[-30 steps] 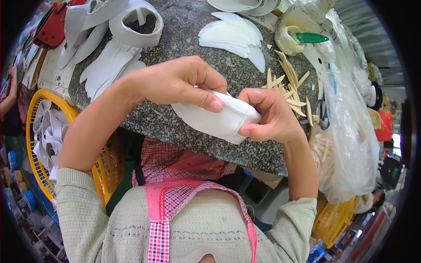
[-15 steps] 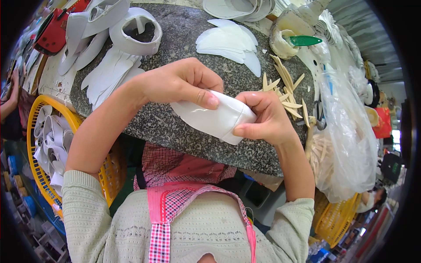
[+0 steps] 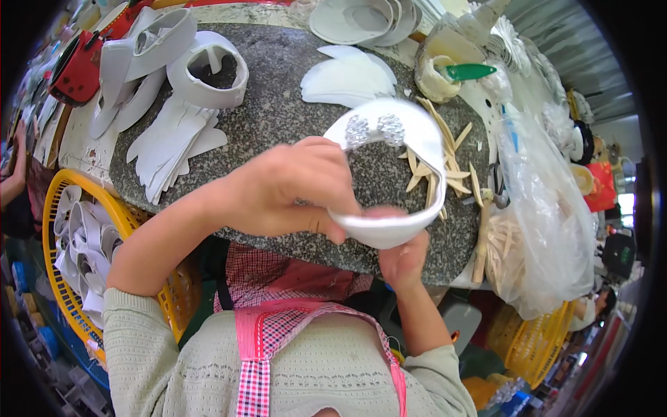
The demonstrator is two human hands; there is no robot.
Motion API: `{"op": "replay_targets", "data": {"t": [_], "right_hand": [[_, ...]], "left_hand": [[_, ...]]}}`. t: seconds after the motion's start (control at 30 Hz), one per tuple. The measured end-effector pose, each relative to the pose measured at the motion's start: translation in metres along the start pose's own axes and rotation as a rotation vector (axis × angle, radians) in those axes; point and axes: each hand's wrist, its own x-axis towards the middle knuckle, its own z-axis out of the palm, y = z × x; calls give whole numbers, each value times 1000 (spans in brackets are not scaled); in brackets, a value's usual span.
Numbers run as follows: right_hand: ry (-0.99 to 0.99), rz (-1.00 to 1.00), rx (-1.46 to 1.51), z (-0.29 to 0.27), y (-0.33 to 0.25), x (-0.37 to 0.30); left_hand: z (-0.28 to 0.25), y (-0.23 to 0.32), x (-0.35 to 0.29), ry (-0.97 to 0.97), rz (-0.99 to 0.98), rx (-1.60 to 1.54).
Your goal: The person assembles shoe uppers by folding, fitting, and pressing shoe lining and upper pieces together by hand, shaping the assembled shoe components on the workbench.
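A white shoe upper [image 3: 425, 128], bent into an open loop, is held over the stone-topped work surface. Two clusters of sparkling rhinestones [image 3: 375, 131] sit on its far part. My left hand [image 3: 295, 184] pinches the upper's left side with thumb and fingers, slightly smeared by motion. From below and behind, my right hand [image 3: 404, 260] grips the near band, which hides part of its fingers. Just beyond the upper, a fan of thin white pieces [image 3: 344, 76] lies on the speckled stone [image 3: 278, 69].
Finished-looking white uppers [image 3: 208, 69] and flat white strips [image 3: 170, 146] lie at left. A yellow basket [image 3: 52, 229] of uppers stands nearer. Tan slivers [image 3: 451, 149], a glue pot [image 3: 436, 76] with a green-handled tool [image 3: 471, 71] and a plastic bag [image 3: 549, 229] are at right.
The shoe upper has been turned, so its open loop and rhinestones now show. My right hand has dropped nearer and lower; my left has shifted slightly nearer. The view has shifted a little.
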Motion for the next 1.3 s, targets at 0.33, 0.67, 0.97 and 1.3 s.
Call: {"op": "replay_targets", "data": {"t": [0.33, 0.67, 0.97, 1.3], "right_hand": [[-647, -429, -1468, 18, 32, 92], [-690, -674, -1507, 8, 28, 31], [-774, -553, -1494, 7, 21, 29], [-1088, -942, -1401, -3, 21, 115]], "left_hand": [[22, -21, -19, -64, -68, 820], [52, -25, -79, -240, -157, 1172], [47, -30, -104, -265, -391, 839], [22, 0, -127, -186, -670, 432]]}}
